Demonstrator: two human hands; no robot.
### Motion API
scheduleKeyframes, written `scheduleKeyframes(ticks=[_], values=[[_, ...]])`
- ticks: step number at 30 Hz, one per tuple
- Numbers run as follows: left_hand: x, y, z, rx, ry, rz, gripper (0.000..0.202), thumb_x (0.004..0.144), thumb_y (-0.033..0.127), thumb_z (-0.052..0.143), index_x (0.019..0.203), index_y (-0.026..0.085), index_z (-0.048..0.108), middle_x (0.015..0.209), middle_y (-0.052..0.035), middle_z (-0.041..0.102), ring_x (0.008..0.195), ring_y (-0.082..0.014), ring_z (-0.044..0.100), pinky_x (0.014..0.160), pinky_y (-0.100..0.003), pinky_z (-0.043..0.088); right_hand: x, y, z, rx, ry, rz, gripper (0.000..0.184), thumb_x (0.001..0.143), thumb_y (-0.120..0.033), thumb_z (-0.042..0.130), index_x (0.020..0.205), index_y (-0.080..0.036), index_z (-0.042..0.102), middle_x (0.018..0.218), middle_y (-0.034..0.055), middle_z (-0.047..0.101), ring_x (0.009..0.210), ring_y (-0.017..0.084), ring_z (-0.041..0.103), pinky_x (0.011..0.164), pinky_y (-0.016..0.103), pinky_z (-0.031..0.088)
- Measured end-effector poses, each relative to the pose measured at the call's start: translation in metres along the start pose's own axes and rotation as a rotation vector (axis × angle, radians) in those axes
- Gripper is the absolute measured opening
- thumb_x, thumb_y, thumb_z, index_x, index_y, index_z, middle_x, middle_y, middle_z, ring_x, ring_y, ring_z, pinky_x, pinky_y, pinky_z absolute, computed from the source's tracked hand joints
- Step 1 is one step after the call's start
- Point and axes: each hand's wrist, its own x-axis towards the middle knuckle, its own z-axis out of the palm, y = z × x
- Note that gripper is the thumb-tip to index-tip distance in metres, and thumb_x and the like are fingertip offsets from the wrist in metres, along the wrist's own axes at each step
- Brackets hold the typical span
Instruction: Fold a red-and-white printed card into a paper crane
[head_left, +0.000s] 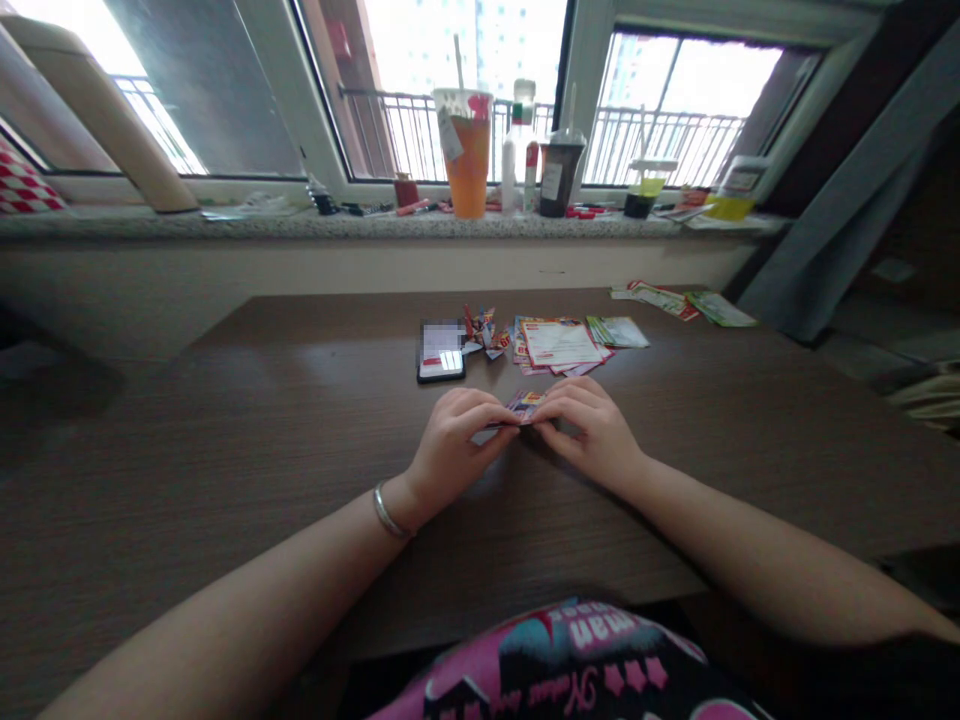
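Between my two hands is a small piece of colourful printed paper (524,404), folded or narrow, held just above the dark table (315,450). My left hand (463,432) pinches its left end between thumb and fingers. At the right end, the thumb and fingers of my right hand (586,422) pinch it too. My fingers hide much of the paper. Just beyond my hands lie several folded paper pieces (489,334) in red, blue and white. Beside them rests a stack of printed sheets (561,343) with red borders.
A phone (441,352) with a lit screen lies left of the folded pieces. Green-and-white leaflets (616,332) lie by the stack, and more papers (667,300) at the far right edge. The windowsill (360,226) holds an orange drink cup (469,150), a dark cup (559,172) and bottles.
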Motion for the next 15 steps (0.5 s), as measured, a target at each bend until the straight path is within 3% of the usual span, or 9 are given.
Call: scheduleKeyframes(ticks=[11, 15], values=[[-0.0016, -0.0042, 0.0044, 0.007, -0.01, -0.029, 0.004, 0.08, 0.014, 0.062, 0.078, 0.018, 0.061, 0.076, -0.0021, 0.063, 0.073, -0.0146, 0.057, 0.07, -0.029, 0.046, -0.0019, 0.0047, 0.0032, 0.092, 0.028, 0.065, 0.01, 0.08, -0.015, 0.064, 0.086, -0.022, 0.062, 0.087, 0.0021, 0.069, 0.087, 0.019, 0.061, 0.083, 0.037, 0.049], [-0.0019, -0.0035, 0.0054, 0.026, -0.079, -0.038, 0.006, 0.079, 0.012, 0.061, 0.079, 0.018, 0.06, 0.077, -0.0018, 0.062, 0.073, -0.0143, 0.056, 0.07, -0.028, 0.045, -0.0006, 0.0042, 0.0053, 0.089, -0.006, 0.049, 0.008, 0.08, -0.014, 0.062, 0.083, -0.022, 0.063, 0.083, 0.0018, 0.069, 0.085, 0.018, 0.06, 0.083, 0.037, 0.048]])
